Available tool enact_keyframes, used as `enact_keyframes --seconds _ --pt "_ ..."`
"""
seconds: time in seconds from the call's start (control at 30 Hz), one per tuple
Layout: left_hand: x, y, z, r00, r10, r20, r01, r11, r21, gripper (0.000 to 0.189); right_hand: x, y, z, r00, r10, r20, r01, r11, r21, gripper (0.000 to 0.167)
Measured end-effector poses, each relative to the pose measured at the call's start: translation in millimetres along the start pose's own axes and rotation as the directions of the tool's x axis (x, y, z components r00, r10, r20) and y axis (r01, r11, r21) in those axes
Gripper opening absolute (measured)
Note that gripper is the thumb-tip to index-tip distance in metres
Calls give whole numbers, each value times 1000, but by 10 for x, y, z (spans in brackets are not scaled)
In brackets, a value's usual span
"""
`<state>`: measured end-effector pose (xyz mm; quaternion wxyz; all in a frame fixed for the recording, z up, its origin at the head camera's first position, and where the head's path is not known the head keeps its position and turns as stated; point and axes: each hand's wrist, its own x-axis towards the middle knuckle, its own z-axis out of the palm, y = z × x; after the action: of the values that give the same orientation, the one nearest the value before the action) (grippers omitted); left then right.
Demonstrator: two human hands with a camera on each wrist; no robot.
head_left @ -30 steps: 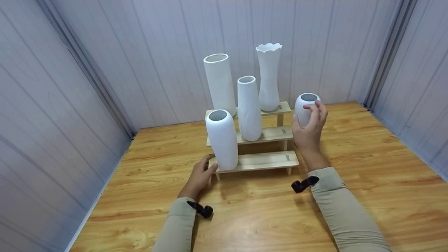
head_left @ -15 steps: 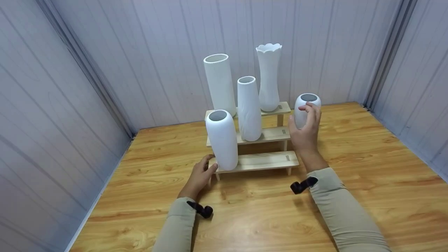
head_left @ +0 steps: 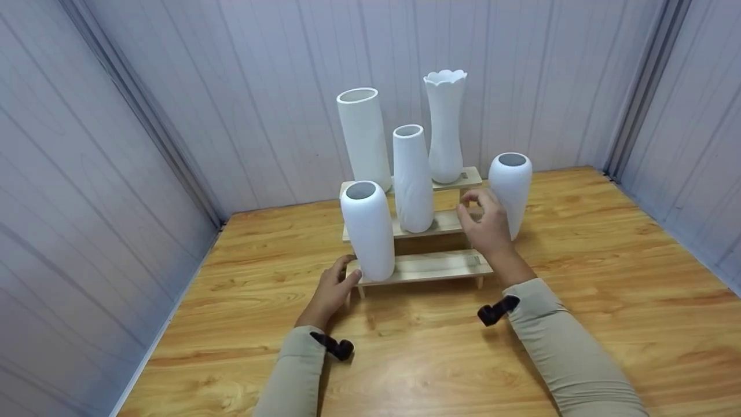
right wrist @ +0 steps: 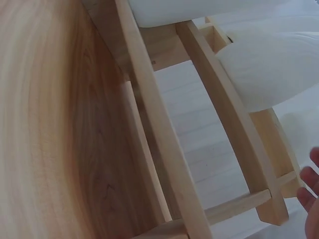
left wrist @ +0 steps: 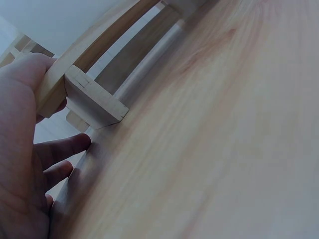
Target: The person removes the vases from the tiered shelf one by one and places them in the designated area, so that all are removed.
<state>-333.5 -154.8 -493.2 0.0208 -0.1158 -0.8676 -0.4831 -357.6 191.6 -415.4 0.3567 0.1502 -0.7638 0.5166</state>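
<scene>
My left hand grips the left end of the lowest board of a three-tier wooden stand; in the left wrist view its thumb lies over the board and a finger shows underneath. Beside that hand, a white vase stands on the lowest tier. My right hand is by the stand's right end, its fingers loosely bent and holding nothing. Just behind it a rounded white vase stands upright on the table, its lower part partly hidden. In the right wrist view, only fingertips show near the stand.
On the middle tier stands a slim white vase. A wide-mouthed cylindrical vase and a scallop-rimmed vase share the top tier. The wood-grain table meets panelled walls behind and at both sides.
My right hand has let go of the rounded vase at the right and moved left and down, to the stand's right end. My left hand and the vases have not visibly moved.
</scene>
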Motion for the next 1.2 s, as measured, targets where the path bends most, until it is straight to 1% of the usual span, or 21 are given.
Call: enact_keyframes --seconds 0.1,0.2,0.3,0.47,0.57,0.7,0.97,1.13,1.2 --pt "-3 -3 -1 1000 11 3 -11 1000 6 45 -36 -8 50 995 -4 103 5 1000 -5 9" --pt "-8 -6 -3 1000 19 7 -19 1000 9 45 -66 -17 94 978 -33 207 40 999 -30 8" --pt "-6 8 -6 1000 17 8 -17 1000 10 45 -78 -29 110 963 -36 268 48 998 -38 11" --pt "-4 20 -3 1000 14 9 -14 1000 21 44 -93 -47 116 962 -9 273 12 1000 -11 22" --pt "1 7 3 1000 20 3 -20 1000 21 42 -98 -76 116 962 5 275 0 1000 -18 26" --pt "3 -4 6 1000 29 -4 -29 999 15 42 -99 -96 129 956 21 291 -21 1000 -4 29" --pt "-6 -4 1 1000 11 -12 -11 1000 15 43 -120 -82 171 941 39 335 -55 998 41 33" --pt "8 -2 2 1000 11 -6 -11 1000 8 43 -127 -93 178 938 53 343 -71 997 39 34" --pt "9 -6 4 1000 9 -3 -9 1000 6 43 -133 -90 182 935 59 351 -78 996 43 36"
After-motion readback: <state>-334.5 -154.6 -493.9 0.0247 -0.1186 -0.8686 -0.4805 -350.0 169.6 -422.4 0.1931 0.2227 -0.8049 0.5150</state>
